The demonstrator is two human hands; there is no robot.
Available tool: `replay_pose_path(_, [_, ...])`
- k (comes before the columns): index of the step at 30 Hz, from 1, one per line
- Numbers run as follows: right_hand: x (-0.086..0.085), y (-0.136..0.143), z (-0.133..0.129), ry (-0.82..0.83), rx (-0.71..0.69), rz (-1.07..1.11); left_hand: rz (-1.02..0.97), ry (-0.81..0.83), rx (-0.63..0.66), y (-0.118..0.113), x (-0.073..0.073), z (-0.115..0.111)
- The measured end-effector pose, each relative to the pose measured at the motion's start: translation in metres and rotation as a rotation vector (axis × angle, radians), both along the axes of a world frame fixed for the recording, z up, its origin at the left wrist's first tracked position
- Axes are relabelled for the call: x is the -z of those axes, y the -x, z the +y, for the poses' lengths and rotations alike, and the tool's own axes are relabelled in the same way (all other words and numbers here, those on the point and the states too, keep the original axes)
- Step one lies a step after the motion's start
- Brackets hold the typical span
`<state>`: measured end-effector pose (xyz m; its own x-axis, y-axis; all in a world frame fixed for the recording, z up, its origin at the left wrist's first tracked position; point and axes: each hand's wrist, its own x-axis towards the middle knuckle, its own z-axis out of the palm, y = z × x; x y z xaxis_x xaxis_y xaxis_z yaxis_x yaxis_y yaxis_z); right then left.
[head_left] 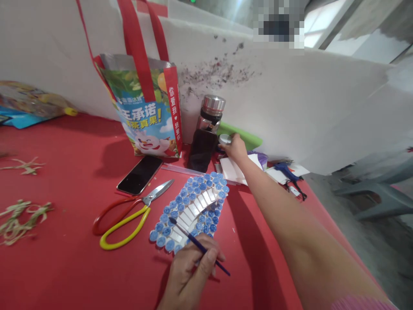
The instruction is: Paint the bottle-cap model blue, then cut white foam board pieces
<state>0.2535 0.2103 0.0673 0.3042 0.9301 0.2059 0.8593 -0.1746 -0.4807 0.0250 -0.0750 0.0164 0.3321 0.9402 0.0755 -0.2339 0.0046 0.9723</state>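
Perhaps a dip of the brush (pixel 199 245) pinched in the left hand (pixel 193 267) could smear the mosaic (pixel 185 200) just beyond its fingers; the right hand's (pixel 237 148) outstretched fingertip grasp could tip the jar (pixel 225 139).

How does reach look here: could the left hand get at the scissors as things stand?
Probably yes: the scissors lie uncovered on the red tabletop, close by, with nothing standing between. The left hand does hold a paintbrush, which might hamper its grip.
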Motion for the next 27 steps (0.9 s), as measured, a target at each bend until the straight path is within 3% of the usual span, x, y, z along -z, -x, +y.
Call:
replay_pose_path(5, [-0.004,-0.002,-0.009,0.005,-0.013,0.018,-0.013,0.064,0.022,-0.002,0.001,-0.002])
replay_pose_path(8, [-0.018,-0.007,-0.037,-0.063,-0.016,0.014,0.0,0.076,0.019,-0.002,-0.001,-0.002])
replay_pose_path(12, [-0.048,-0.008,-0.126,-0.289,-0.139,0.074,0.017,0.076,-0.022,0.0,-0.004,-0.002])
replay_pose_path(13, [-0.055,-0.005,-0.154,-0.251,-0.224,0.14,0.02,0.084,-0.039,0.001,-0.004,-0.003])
replay_pose_path(16, [-0.065,0.016,-0.234,0.065,-0.642,0.298,0.033,0.082,-0.08,0.004,-0.004,-0.003])
replay_pose_path(17, [-0.062,0.025,-0.254,0.141,-0.735,0.295,0.036,0.071,-0.09,0.004,-0.004,-0.003])
replay_pose_path(19, [-0.05,0.041,-0.283,0.137,-0.807,0.205,0.031,0.047,-0.119,0.005,-0.006,-0.003])
replay_pose_path(23, [-0.016,0.058,-0.305,0.061,-0.757,0.047,0.033,0.014,-0.145,0.003,-0.014,-0.001])
replay_pose_path(27, [-0.004,0.062,-0.312,0.099,-0.658,0.135,0.073,-0.039,-0.146,-0.001,-0.017,0.002])
